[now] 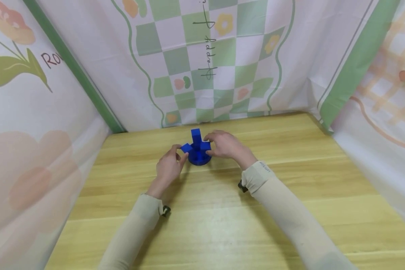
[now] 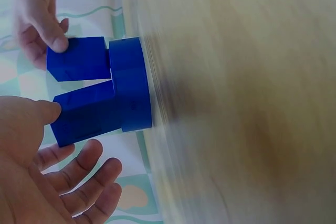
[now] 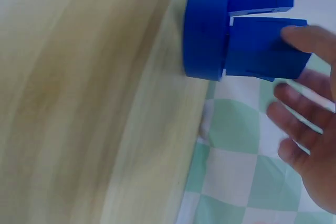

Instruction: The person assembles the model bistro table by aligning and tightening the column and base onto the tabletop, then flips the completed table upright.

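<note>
A round blue base (image 1: 200, 162) stands on the wooden table, with three blue rectangular blocks rising from it. My left hand (image 1: 168, 165) pinches the top of the left block (image 2: 86, 116) between thumb and index finger, its other fingers spread loosely. On the other side, my right hand (image 1: 227, 144) grips the upper end of the right block (image 3: 269, 48), thumb on one face and fingers behind it. Both held blocks lean outward a little. The third block (image 1: 196, 135) stands upright at the back, touched by neither hand. How the blocks join the base is partly hidden.
The table (image 1: 209, 225) spreads out in front of and beside the blue piece. Patterned cloth (image 1: 216, 56) hangs behind the table's back edge, close to the base. More cloth walls (image 1: 37, 157) close off both sides.
</note>
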